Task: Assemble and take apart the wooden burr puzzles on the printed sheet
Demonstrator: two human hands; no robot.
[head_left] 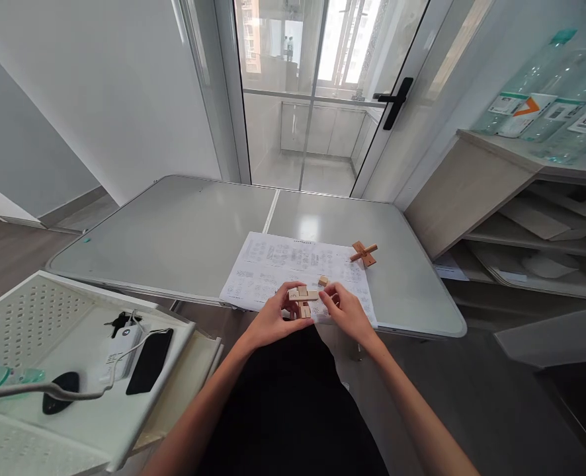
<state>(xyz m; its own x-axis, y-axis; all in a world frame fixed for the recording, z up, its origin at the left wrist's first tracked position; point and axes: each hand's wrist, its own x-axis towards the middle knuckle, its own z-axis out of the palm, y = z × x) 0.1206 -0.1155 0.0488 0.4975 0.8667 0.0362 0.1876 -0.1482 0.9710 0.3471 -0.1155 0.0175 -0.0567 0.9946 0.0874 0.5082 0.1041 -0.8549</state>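
A small cluster of pale interlocking wooden puzzle pieces (303, 297) is gripped in my left hand (276, 316), above the near edge of a printed sheet. My right hand (345, 309) is close by on the right, thumb and fingers pinched at the end of a light bar that sticks out of the cluster. Whether its fingertips hold a separate piece is too small to tell. Just behind my hands, one loose wooden piece (323, 281) rests on the instruction sheet (258, 264). A brown wooden cross-shaped puzzle (364, 254) lies at the sheet's right edge.
The grey folding table (188, 218) stands before a glass door (313, 132). At left, a white cart (89, 423) carries a phone (150, 360), a white power bank (123, 350), keys and a cable. A shelf (496, 178) with plastic bottles (531, 99) stands at right.
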